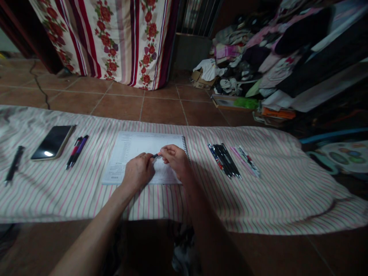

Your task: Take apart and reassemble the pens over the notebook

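A spiral notebook lies on the striped cloth with printed text on its page. Over it, my left hand and my right hand meet at a small pen, dark with a pinkish-red part. The left fingers pinch its dark end, while the right fingertips close on the reddish end. Most of the pen is hidden by the fingers. Right of the notebook lies a bunch of black pens, and beside them are several pink and white pens.
A phone, a red pen and a purple pen, and a black pen lie on the left of the cloth. Beyond are a tiled floor, a floral curtain and piled clothes.
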Demonstrator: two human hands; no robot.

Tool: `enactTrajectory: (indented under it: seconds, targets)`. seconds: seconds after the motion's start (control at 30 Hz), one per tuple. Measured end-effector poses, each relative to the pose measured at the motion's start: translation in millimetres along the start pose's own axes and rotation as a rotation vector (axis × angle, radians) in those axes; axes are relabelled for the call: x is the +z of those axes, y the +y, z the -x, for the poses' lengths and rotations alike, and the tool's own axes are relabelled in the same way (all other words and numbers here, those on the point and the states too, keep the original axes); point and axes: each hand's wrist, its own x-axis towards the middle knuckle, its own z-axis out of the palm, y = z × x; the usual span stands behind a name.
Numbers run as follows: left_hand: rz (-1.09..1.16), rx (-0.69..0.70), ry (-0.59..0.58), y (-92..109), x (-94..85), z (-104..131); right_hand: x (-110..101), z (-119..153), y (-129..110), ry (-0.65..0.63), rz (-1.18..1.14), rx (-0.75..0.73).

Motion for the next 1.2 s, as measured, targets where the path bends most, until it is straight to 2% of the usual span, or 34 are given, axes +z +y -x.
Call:
enactTrajectory:
  seconds: [0.23, 0.37, 0.5, 0.77, 0.93, 1.1, 1.2]
  targets:
    - [0.018, -0.062, -0.031, 3, -1.5, -1, 0, -2, 3, -0.045, -0.021, -0.116]
    - [0.004, -0.049, -0.010, 2, -0.4, -1, 1, 1, -4, -0.011, -0.033, -0.035]
    - [-0.005, -0.020, 0.016, -1, 1.0, 0, 1, 2, -8, 0.057, 0.071, 0.061]
    - [-0.007, 0.001, 0.025, -1, 3.2, -1, -1, -3, 4, 0.035, -0.025, -0.048]
    - [-0.020, -0.015, 0.013, 0, 1.6, -1, -1, -3, 2, 0.006, -0.040, -0.086]
    - [-0.012, -0.007, 0.039, -1, 2.1, -1, -1, 2, -7, 0.021, 0.017, 0.020]
    - [-0.013, 0.015, 0.039, -2, 3.2, 0, -1, 2, -8, 0.021, 0.141, 0.071]
